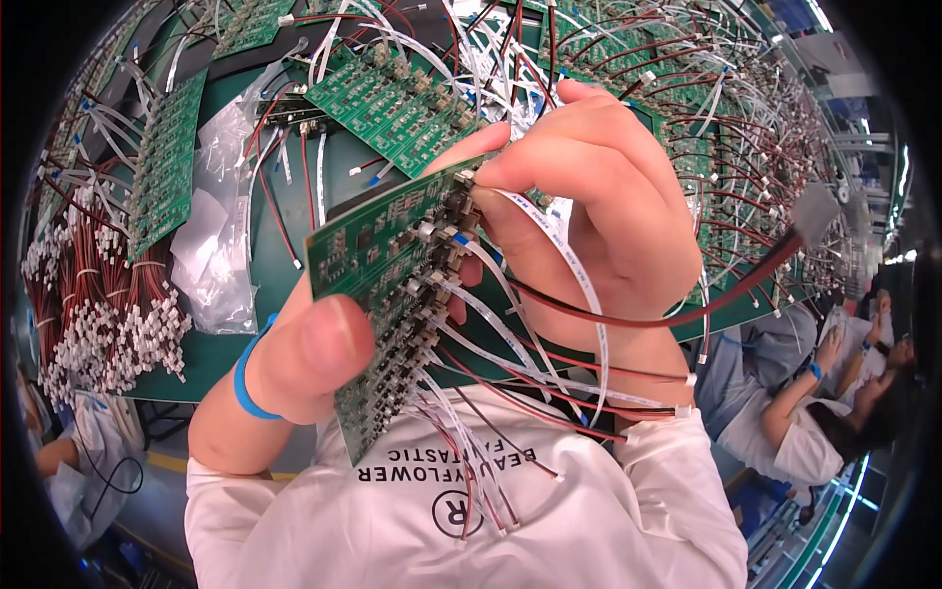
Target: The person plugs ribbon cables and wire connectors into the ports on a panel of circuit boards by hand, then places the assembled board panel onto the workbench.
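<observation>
A green circuit board panel (368, 250) is held tilted up in front of my chest. My left hand (309, 363) is closed on it, the thumb on the near face and the other fingers mostly hidden behind. My right hand (608, 191) pinches the end of a white flat cable (569, 260) at the panel's upper right corner, by a small connector. Whether the plug is fully seated I cannot tell. Several more white flat cables and red-black wires (589, 368) hang from connectors along the same edge. One red-black wire with a white plug (814, 211) sticks out to the right.
Bundled red-black wires (98, 304) with white plugs lie at the left, beside a clear plastic bag (226, 245). Green boards lie at the left (167, 162), beyond my hands (397, 103) and in cabled rows at the right (726, 128). A co-worker (814, 393) sits at the right.
</observation>
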The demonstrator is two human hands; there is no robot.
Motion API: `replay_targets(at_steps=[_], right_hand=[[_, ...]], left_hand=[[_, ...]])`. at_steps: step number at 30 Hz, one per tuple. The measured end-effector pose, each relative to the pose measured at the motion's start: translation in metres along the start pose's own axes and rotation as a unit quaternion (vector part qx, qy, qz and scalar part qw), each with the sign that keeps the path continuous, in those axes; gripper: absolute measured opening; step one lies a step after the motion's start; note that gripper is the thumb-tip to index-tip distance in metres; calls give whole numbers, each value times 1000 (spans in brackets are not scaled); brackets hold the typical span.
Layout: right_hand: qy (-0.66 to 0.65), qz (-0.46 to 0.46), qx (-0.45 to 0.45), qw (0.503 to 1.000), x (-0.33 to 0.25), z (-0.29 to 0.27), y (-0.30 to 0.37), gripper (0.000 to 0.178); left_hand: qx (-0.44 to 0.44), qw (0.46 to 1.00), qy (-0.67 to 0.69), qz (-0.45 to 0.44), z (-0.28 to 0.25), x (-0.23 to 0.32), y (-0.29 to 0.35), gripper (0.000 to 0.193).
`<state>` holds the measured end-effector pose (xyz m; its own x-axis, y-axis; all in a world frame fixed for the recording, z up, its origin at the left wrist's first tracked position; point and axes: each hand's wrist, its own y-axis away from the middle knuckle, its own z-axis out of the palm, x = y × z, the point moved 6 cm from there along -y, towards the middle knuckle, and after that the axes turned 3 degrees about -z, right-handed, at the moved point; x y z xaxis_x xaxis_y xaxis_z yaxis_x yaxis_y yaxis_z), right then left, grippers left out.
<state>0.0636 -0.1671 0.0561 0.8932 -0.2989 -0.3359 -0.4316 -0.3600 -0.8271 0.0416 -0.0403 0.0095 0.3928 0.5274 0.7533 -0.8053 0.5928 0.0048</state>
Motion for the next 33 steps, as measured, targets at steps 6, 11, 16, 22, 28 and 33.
replay_targets(at_steps=[6, 11, 16, 22, 28, 33], right_hand=[[-62, 81, -41, 994, 12, 0, 1, 21], [-65, 14, -96, 993, 10, 6, -1, 20], [3, -6, -116, 993, 6, 8, -2, 23], [47, -45, -74, 995, 1, 12, 3, 23], [91, -60, -136, 985, -1, 12, 0, 18], [121, -45, -145, 981, -3, 9, 0, 18]], left_hand=[[-31, 981, 172, 83, -13, 5, 3, 74], [19, 978, 199, 60, -12, 1, 1, 73], [108, 980, 168, 15, -18, -1, 3, 76], [108, 968, 225, 10, -9, 2, -3, 72], [99, 980, 170, -16, -13, -1, -1, 69], [132, 984, 118, -10, -18, -2, -5, 66]])
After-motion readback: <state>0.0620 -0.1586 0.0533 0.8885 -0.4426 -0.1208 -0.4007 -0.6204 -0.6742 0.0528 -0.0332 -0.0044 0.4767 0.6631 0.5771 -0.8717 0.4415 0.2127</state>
